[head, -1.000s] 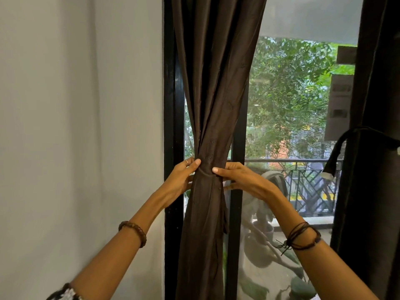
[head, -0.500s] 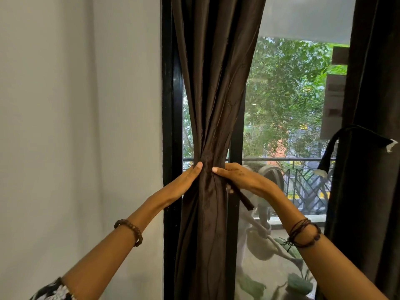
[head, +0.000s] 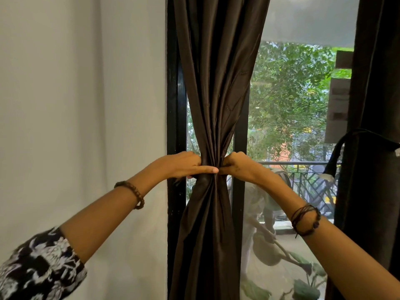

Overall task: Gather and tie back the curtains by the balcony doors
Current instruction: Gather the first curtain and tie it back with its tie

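A dark brown curtain [head: 216, 87] hangs in front of the black-framed balcony door [head: 175, 105], cinched into a narrow waist at hand height. My left hand [head: 184, 164] grips that waist from the left, fingers curled behind the cloth and the thumb laid across the front. From the right, my right hand [head: 236, 164] grips the same waist, its thumb tip meeting the left thumb. Any tie band at the waist is hidden by my fingers. A second dark curtain [head: 376, 105] hangs at the right edge with a black tie-back [head: 337, 152] looped round it.
A plain white wall [head: 75, 105] fills the left side. Through the glass I see a balcony railing [head: 303, 169], trees and large-leaved plants [head: 303, 286] low on the right.
Both hands have closed round the curtain and squeezed it into a much tighter waist. The dark strap that hung from my right hand half a second ago is out of sight.
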